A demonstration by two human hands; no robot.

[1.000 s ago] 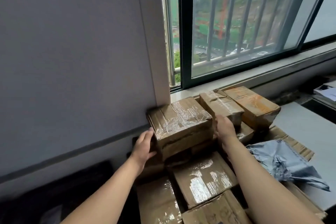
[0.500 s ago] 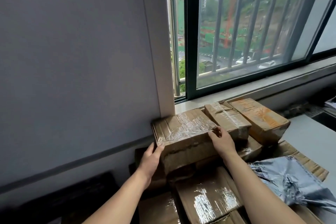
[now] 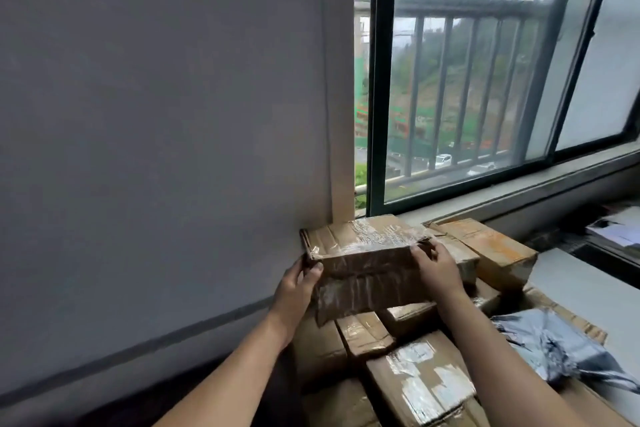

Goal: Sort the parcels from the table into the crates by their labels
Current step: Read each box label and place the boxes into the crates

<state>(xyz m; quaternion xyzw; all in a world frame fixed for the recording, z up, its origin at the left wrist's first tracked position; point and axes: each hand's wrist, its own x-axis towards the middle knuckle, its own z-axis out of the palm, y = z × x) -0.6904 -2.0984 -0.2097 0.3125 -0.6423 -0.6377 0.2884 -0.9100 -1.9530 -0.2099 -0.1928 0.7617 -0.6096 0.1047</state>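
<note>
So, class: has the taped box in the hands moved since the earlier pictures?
Yes. The taped box has shifted right, toward the orange-marked box, and now hides most of the middle box between them.

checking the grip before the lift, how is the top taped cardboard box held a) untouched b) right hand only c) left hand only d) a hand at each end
d: the left hand grips the taped cardboard box at its left end, the right hand at its right end.
</note>
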